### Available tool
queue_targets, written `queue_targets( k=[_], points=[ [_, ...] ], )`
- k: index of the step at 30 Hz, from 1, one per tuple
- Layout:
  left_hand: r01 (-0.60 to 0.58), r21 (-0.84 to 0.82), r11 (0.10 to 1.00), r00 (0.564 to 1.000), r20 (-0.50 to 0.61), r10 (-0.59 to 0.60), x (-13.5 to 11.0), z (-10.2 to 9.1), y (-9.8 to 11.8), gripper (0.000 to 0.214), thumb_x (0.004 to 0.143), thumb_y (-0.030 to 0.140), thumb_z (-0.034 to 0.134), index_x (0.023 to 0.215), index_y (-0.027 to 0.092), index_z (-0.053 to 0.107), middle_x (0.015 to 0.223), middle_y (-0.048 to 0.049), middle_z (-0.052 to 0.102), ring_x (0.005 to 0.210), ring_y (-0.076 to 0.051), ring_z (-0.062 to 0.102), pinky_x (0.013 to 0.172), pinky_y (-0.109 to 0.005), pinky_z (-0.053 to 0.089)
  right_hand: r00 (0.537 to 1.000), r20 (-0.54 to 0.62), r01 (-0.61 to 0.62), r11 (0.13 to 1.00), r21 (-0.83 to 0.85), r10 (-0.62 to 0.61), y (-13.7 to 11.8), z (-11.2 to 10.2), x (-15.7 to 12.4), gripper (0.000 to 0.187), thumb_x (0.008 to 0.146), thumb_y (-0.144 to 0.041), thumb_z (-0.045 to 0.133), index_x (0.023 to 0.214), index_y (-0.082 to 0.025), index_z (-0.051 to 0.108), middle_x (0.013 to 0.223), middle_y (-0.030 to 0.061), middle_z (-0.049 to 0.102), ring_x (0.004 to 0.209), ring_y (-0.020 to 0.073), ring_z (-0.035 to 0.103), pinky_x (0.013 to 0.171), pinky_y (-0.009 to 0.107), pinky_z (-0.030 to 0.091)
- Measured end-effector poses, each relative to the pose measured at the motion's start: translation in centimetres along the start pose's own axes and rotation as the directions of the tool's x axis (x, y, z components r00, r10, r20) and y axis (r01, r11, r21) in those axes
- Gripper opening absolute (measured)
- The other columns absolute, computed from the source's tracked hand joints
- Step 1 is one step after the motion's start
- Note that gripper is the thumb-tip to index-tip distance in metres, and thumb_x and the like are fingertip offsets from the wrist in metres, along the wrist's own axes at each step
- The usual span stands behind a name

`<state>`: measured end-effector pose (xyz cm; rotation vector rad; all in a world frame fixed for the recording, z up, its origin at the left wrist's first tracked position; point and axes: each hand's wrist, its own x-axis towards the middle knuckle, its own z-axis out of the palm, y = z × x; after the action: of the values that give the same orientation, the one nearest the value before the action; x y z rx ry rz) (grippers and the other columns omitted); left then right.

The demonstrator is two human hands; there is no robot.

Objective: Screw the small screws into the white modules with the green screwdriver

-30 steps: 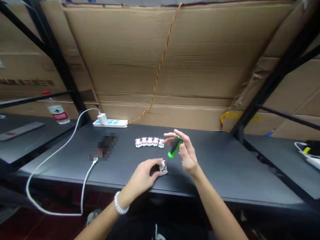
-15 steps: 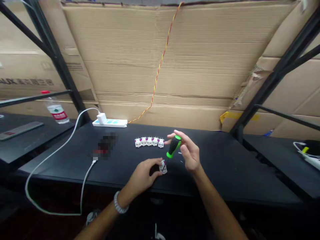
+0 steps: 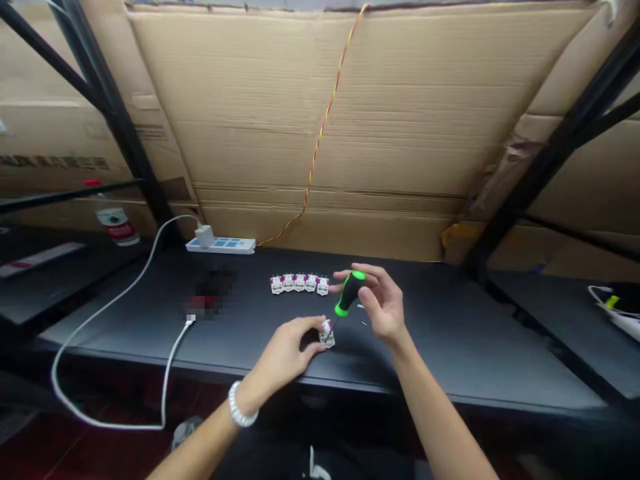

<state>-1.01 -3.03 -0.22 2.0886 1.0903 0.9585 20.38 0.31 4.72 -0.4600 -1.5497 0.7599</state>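
Observation:
Near the front edge of the black table, my left hand (image 3: 285, 347) pinches a small white part with purple bits (image 3: 327, 335) between thumb and fingers. A screwdriver (image 3: 351, 291) with a black and green handle is in my right hand (image 3: 383, 303), its handle held between thumb and fingers. The screwdriver tilts, and its thin shaft runs down to the white part, where the tip meets it. Behind my hands, several similar white and purple parts (image 3: 299, 283) stand side by side in a slightly curved row. Tiny white pieces (image 3: 363, 323) lie beside my right hand.
A white power strip (image 3: 220, 245) with a plugged-in charger (image 3: 204, 235) sits at the back left. Its white cable (image 3: 107, 303) loops over the front edge to a blurred-out device (image 3: 207, 297). A water bottle (image 3: 117, 223) stands on the left; black metal posts (image 3: 530, 160) flank the table.
The screwdriver handle has leaned slightly to the right along with my right hand. My left hand keeps the white part in nearly the same place.

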Motion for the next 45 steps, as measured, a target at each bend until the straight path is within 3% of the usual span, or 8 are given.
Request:
queue_targets(
  k=[5, 8, 12, 19, 22, 26, 32, 45],
  points=[
    [-0.006, 0.003, 1.000, 1.000, 0.003, 0.006, -0.1, 0.0, -0.1, 0.017, 0.091, 0.018, 0.075, 0.107, 0.025, 0.076, 0.131, -0.0046, 0.078, 0.127, -0.028, 0.071, 0.115, -0.040, 0.051, 0.986, -0.099, 0.131, 0.989, -0.063, -0.136, 0.9, 0.2, 0.2, 0.042, 0.087, -0.048, 0.084, 0.120, -0.033, 0.062, 0.100, 0.0002, 0.062, 0.071, 0.0147, 0.068, 0.062, 0.030, 0.059],
    [-0.005, 0.011, 1.000, 1.000, 0.003, 0.005, -0.1, 0.0, -0.1, 0.017, 0.092, 0.019, 0.075, 0.107, 0.026, 0.076, 0.132, -0.0043, 0.078, 0.128, -0.028, 0.071, 0.116, -0.041, 0.050, 0.987, -0.047, 0.149, 0.985, -0.085, -0.154, 0.9, 0.2, -0.1, 0.041, 0.097, -0.055, 0.069, 0.132, -0.035, 0.065, 0.108, 0.0044, 0.063, 0.077, 0.0175, 0.070, 0.063, 0.033, 0.061],
    [-0.004, 0.000, 1.000, 1.000, 0.002, 0.004, -0.1, 0.0, 0.0, 0.016, 0.091, 0.018, 0.076, 0.106, 0.025, 0.075, 0.131, -0.0053, 0.078, 0.127, -0.028, 0.071, 0.116, -0.040, 0.050, 0.997, 0.068, 0.021, 0.999, 0.026, -0.023, 0.2, -0.1, -0.5, 0.042, 0.108, -0.045, 0.049, 0.147, -0.033, 0.058, 0.123, 0.0108, 0.072, 0.093, 0.0240, 0.076, 0.079, 0.045, 0.065],
    [-0.008, 0.001, 1.000, 1.000, -0.007, 0.008, -0.1, 0.1, -0.3, 0.017, 0.091, 0.018, 0.076, 0.107, 0.025, 0.075, 0.131, -0.0048, 0.078, 0.126, -0.027, 0.071, 0.115, -0.040, 0.051, 0.978, -0.065, 0.194, 0.978, -0.070, -0.199, 0.5, -0.4, 0.3, 0.035, 0.084, -0.040, 0.087, 0.115, -0.029, 0.075, 0.096, 0.0026, 0.067, 0.077, 0.0179, 0.069, 0.069, 0.034, 0.059],
    [-0.007, 0.005, 1.000, 1.000, 0.000, 0.007, -0.1, 0.1, -0.2, 0.018, 0.091, 0.018, 0.076, 0.107, 0.025, 0.075, 0.131, -0.0047, 0.078, 0.126, -0.027, 0.071, 0.115, -0.039, 0.050, 0.977, -0.019, 0.212, 0.974, -0.084, -0.214, 0.6, -0.2, 0.0, 0.043, 0.096, -0.054, 0.071, 0.131, -0.030, 0.072, 0.106, 0.0074, 0.070, 0.085, 0.0219, 0.073, 0.077, 0.042, 0.062],
    [-0.004, 0.015, 1.000, 1.000, 0.000, 0.004, -0.1, 0.1, 0.0, 0.018, 0.091, 0.018, 0.077, 0.107, 0.025, 0.076, 0.129, -0.0045, 0.079, 0.125, -0.027, 0.072, 0.115, -0.039, 0.051, 0.990, 0.043, 0.134, 0.990, 0.034, -0.136, -0.1, 0.2, -0.4, 0.038, 0.109, -0.043, 0.051, 0.144, -0.032, 0.063, 0.118, 0.0103, 0.077, 0.093, 0.0244, 0.079, 0.083, 0.048, 0.066],
    [-0.008, 0.011, 1.000, 1.000, 0.000, 0.008, -0.1, 0.0, 0.1, 0.017, 0.092, 0.017, 0.076, 0.107, 0.024, 0.076, 0.128, -0.0047, 0.079, 0.123, -0.027, 0.072, 0.114, -0.039, 0.051, 0.987, -0.007, 0.161, 0.978, 0.135, -0.162, -0.2, 0.8, 0.3, 0.032, 0.097, -0.033, 0.075, 0.129, -0.033, 0.069, 0.099, 0.0028, 0.078, 0.072, 0.0160, 0.076, 0.058, 0.029, 0.065],
    [-0.028, -0.014, 1.000, 1.000, 0.006, 0.028, 0.0, 0.2, 0.1, 0.015, 0.091, 0.014, 0.072, 0.102, 0.024, 0.075, 0.123, -0.0034, 0.080, 0.119, -0.025, 0.074, 0.111, -0.036, 0.052, 0.970, -0.188, 0.133, 0.983, -0.130, -0.156, 0.3, 0.4, 0.2, 0.034, 0.073, -0.032, 0.095, 0.104, -0.026, 0.081, 0.083, 0.0007, 0.070, 0.068, 0.0178, 0.068, 0.059, 0.033, 0.058]
  ],
)
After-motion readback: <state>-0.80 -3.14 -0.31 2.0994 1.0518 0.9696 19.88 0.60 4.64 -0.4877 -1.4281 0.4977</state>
